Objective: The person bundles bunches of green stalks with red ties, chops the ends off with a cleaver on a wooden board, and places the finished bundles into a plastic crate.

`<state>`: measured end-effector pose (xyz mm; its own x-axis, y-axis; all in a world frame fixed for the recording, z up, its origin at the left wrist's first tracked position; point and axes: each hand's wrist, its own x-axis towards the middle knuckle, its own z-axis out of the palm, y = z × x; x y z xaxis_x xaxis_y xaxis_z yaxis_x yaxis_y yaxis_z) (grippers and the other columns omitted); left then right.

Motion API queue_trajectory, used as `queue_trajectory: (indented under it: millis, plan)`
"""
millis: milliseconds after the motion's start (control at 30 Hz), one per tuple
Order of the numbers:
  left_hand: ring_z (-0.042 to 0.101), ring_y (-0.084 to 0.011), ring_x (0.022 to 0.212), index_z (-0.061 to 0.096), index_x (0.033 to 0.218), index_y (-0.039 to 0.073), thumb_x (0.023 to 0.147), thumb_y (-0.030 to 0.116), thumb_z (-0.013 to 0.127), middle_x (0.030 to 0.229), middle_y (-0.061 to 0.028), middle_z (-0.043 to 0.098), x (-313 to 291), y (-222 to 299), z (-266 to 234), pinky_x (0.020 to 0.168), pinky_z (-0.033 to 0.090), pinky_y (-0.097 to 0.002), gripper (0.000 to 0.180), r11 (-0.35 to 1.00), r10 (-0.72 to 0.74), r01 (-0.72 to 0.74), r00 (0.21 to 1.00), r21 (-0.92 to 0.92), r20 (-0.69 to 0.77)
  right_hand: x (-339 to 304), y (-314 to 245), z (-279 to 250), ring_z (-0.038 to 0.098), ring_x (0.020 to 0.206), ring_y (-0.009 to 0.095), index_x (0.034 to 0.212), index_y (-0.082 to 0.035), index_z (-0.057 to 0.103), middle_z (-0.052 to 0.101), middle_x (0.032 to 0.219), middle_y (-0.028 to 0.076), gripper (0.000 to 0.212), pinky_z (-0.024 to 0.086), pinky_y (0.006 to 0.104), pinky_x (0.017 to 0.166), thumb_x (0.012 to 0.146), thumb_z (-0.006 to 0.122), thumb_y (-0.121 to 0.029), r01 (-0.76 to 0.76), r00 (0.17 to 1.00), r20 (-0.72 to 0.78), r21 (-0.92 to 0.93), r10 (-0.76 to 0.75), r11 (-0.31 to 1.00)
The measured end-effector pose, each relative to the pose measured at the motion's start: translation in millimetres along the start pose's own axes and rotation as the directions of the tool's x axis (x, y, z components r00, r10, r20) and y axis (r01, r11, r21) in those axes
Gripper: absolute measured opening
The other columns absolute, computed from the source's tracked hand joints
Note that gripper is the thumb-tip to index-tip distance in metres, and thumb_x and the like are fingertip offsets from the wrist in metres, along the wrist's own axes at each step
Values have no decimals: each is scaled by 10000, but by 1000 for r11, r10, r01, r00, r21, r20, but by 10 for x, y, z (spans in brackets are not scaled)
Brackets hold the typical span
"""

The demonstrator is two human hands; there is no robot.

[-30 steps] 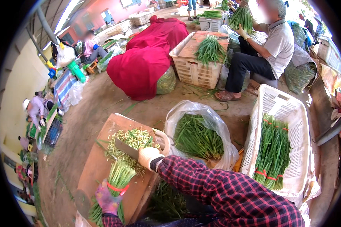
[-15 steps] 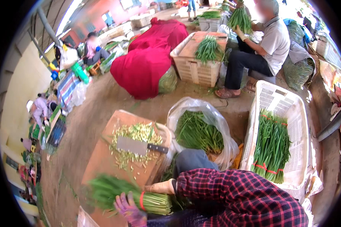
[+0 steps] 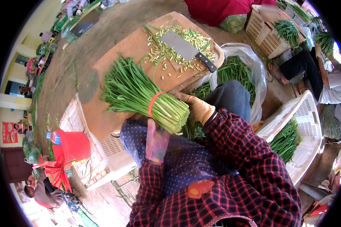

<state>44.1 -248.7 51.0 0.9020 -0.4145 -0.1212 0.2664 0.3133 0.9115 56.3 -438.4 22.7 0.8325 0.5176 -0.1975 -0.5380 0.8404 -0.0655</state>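
A thick bundle of garlic chives (image 3: 136,94), tied with a red band (image 3: 154,104), lies slantwise over the near part of a brown board (image 3: 102,72). Its leaves fan out to the far left, and the cut stem ends point to the near right. My left hand (image 3: 157,143), in a purple and pink glove, holds the bundle from the near side, its fingertips hidden under the stems. From the far side my right hand (image 3: 197,107), in a cream glove, grips the stems beyond the band. A cleaver (image 3: 181,46) rests flat on chopped stem ends (image 3: 155,53) farther up the board.
Right of the board stands a clear plastic bag (image 3: 258,94) of loose chives. A white crate (image 3: 310,113) holds more chives at the right. At the left are a red bucket (image 3: 77,145) and red ties (image 3: 57,174). Other people sit among produce farther off.
My view has swung down and left, bringing the red bucket into sight. The bundle has tilted, its cut ends now toward me. My left hand has shifted from spread over its side to underneath.
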Motion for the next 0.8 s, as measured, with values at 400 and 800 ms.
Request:
queue_trajectory:
  millis: [400,800]
  plan:
    - [528,-290,1215,447,1370,20,968,385,528,1336,-141,530,369,-408,-158,1067,403,-436,549,808,-239,240,968,-538,74,-475,484,166,588,794,164,1039,-48,655,622,871,23,209,490,311,775,844,683,-118,123,551,-94,-974,-829,193]
    - [611,-269,1063,522,1270,-4,869,160,596,1191,-134,606,260,-415,-216,959,483,-392,440,820,-264,265,962,-507,77,-483,708,484,603,942,287,932,-141,674,611,967,52,252,513,421,777,723,727,-270,-425,758,282,-469,-588,-774]
